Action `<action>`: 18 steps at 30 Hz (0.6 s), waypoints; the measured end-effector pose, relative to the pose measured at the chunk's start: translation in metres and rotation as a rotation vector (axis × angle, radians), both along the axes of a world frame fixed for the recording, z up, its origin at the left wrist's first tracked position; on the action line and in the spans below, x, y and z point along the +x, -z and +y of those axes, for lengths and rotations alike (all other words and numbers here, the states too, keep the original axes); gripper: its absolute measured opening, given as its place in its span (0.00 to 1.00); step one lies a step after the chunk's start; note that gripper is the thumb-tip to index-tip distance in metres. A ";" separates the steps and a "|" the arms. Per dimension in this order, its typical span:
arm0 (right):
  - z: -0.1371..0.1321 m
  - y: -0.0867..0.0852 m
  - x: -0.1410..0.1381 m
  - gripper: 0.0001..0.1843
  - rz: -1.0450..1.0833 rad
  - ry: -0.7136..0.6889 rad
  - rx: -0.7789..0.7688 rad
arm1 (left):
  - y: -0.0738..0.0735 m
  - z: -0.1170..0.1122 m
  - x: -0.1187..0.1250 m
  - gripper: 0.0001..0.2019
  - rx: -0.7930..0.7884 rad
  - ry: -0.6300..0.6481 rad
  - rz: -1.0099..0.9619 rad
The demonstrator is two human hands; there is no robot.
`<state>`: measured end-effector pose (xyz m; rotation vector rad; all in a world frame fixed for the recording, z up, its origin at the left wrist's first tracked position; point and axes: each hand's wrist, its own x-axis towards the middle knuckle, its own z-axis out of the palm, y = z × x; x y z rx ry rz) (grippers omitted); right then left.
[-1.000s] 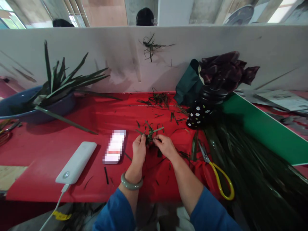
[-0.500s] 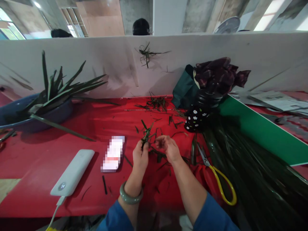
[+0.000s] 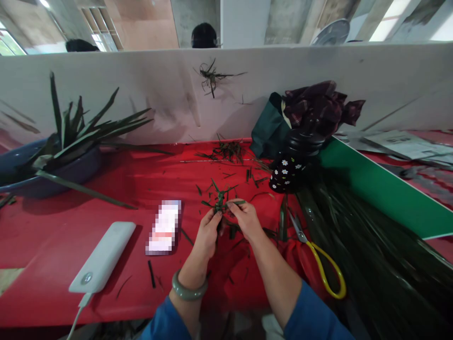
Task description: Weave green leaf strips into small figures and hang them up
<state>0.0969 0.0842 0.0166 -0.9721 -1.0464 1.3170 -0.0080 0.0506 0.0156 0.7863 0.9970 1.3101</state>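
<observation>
A small woven piece of green leaf strips (image 3: 220,200) is held just above the red tablecloth (image 3: 141,184). My left hand (image 3: 208,230) pinches its lower end, fingers closed. My right hand (image 3: 245,219) pinches a strip on its right side, fingers closed as well. A grey-green bangle (image 3: 187,291) sits on my left wrist. Short cut leaf scraps lie on the cloth around both hands.
Yellow-handled scissors (image 3: 320,262) lie right of my right hand, beside a heap of long dark leaves (image 3: 371,245). A phone (image 3: 163,226) and a white power bank (image 3: 102,257) lie to the left. A blue basin with leaves (image 3: 49,163) stands far left. A flowered black container (image 3: 286,172) and cloths stand behind.
Half a second ago my right hand was apart from the woven piece; it has closed on a strip of it. The piece has tilted flatter and lower.
</observation>
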 end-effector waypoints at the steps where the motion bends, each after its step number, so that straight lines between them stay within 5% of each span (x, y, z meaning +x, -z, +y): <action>1: 0.000 0.001 0.000 0.08 -0.009 0.001 0.002 | 0.000 0.000 0.000 0.09 -0.001 -0.023 0.004; 7: 0.000 0.004 -0.004 0.09 -0.048 -0.017 0.001 | 0.001 0.004 -0.002 0.11 -0.016 -0.165 -0.010; 18: 0.006 0.014 -0.002 0.11 -0.312 0.046 0.130 | 0.007 0.008 -0.002 0.12 -0.004 -0.137 -0.023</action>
